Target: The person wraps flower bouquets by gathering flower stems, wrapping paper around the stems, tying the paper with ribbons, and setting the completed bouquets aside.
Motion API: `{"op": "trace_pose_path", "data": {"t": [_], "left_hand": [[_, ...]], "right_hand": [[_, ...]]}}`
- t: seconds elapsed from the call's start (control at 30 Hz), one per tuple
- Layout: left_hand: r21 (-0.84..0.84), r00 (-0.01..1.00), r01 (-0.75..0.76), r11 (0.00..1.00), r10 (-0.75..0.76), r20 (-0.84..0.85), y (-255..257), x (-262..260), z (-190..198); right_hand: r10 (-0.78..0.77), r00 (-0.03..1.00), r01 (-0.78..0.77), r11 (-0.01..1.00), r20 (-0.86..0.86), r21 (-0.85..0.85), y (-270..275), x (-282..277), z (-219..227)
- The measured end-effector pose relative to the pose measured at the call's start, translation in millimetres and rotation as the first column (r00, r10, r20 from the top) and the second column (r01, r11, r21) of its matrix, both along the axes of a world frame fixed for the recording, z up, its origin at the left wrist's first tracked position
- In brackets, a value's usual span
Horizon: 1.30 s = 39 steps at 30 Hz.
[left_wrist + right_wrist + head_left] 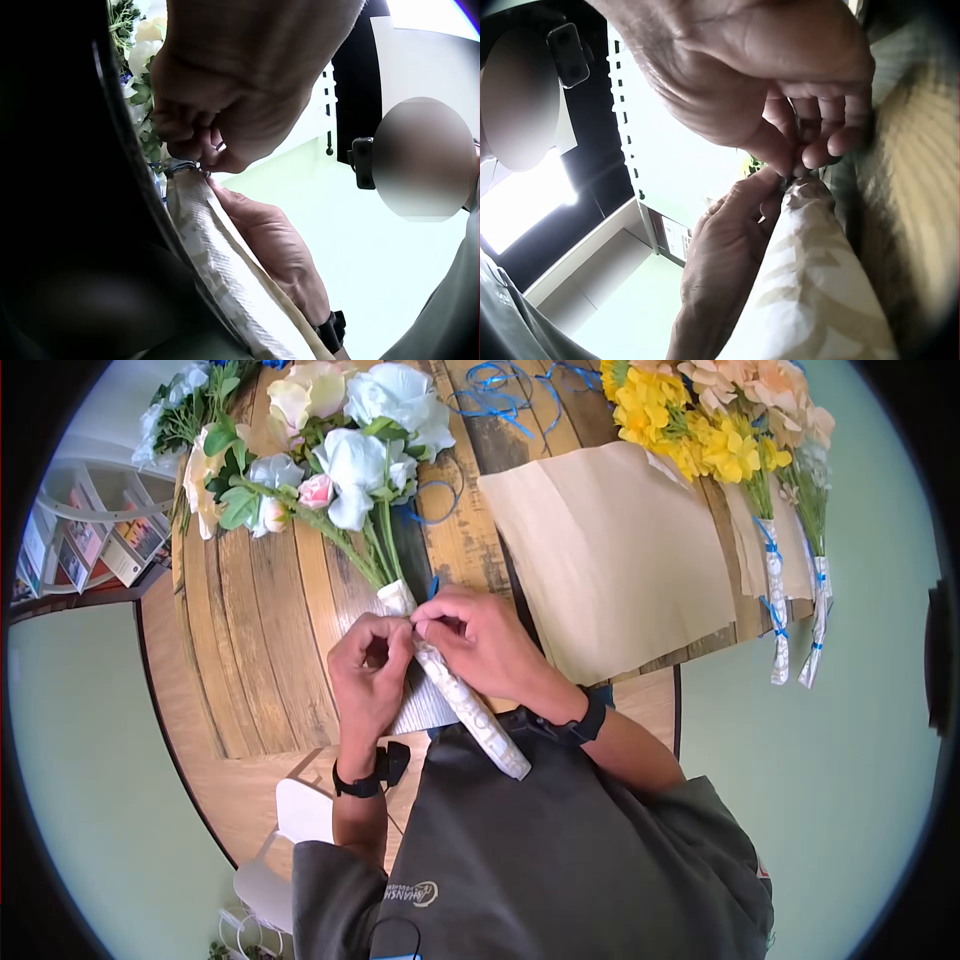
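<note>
A bouquet of pale blue and cream flowers (355, 465) lies on the table, its stems wrapped in white patterned paper (470, 710) slanting toward the person. At the top of the wrap, the left hand (370, 675) and right hand (490, 645) meet, fingertips close together. Blue ribbon (180, 164) circles the neck of the wrap in the left wrist view, and both hands pinch it between thumb and fingers; its thin ends are mostly hidden. From the right wrist view, the right hand (765, 67) is above the paper tube (802, 277), the left hand (724, 262) beside it.
Brown paper sheets (620, 560) lie right of the bouquet on the wooden table (270, 660). Yellow flowers (690, 435) and peach flowers (765, 395) with wrapped stems are at the right edge. Loose blue ribbon (500, 390) curls at the back. A white chair (303, 810) stands below left.
</note>
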<state>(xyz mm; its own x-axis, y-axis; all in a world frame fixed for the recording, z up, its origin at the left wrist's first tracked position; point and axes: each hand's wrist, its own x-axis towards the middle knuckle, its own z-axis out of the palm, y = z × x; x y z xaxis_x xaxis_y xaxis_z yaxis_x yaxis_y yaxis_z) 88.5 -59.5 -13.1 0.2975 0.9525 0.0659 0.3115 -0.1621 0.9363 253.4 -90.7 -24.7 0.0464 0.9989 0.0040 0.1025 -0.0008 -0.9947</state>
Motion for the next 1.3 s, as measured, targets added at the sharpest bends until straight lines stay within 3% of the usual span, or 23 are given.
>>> {"op": "trace_pose_path", "data": {"t": [0.07,0.2,0.33,0.53,1.0,1.3], "left_hand": [[-0.247,0.992,0.013,0.969,0.019,0.124,0.6,-3.2,3.3],[-0.404,0.974,0.065,0.912,0.030,0.223,6.3,-6.9,-3.9],[-0.532,0.949,0.113,0.839,0.068,0.308,14.5,-11.2,-1.2],[-0.554,0.937,0.106,0.826,0.103,0.334,13.7,-8.4,-1.9],[-0.490,0.953,0.117,0.864,0.042,0.301,15.5,-11.0,-4.2],[-0.384,0.937,0.205,0.900,-0.066,0.344,16.8,-14.7,-7.7]], "right_hand": [[-0.012,0.998,0.011,1.000,0.053,0.017,-1.6,-2.1,0.2],[-0.070,0.998,0.070,0.996,0.002,0.058,-0.1,-3.8,-1.8],[-0.113,0.992,0.110,0.992,-0.060,-0.060,-1.5,-9.6,-0.2],[-0.145,0.986,0.132,0.980,0.078,0.150,-6.0,-9.8,-2.3],[-0.292,0.914,0.168,0.904,0.282,0.393,-7.7,-16.3,-3.1],[-0.329,0.866,0.157,0.894,0.377,0.421,-2.8,-16.9,0.0]]}}
